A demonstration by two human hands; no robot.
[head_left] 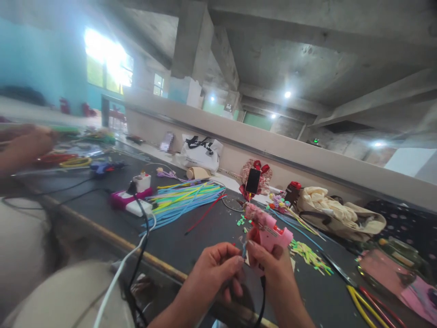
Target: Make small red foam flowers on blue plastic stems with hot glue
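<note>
My right hand (271, 266) is wrapped round a pink glue gun (273, 230), whose nozzle end points up and away over the dark table. Its black cord hangs below my wrist. Close beside it, my left hand (221, 266) pinches a small blue piece (244, 249) that looks like a bit of pipe cleaner. My right thumb and finger are by the same piece; whether they touch it I cannot tell. Small green cut bits (243, 220) and a pile of yellow-green cut pieces (310, 256) lie around the glue gun.
Blue and yellow pipe cleaners (191, 198) lie left of centre, near a red one (206, 213) and a purple-white power strip (131, 201). Scissors (341, 269), a cloth bag (334, 212) and a phone (252, 181) stand or lie rightward. A co-worker's hands (29, 143) are at far left.
</note>
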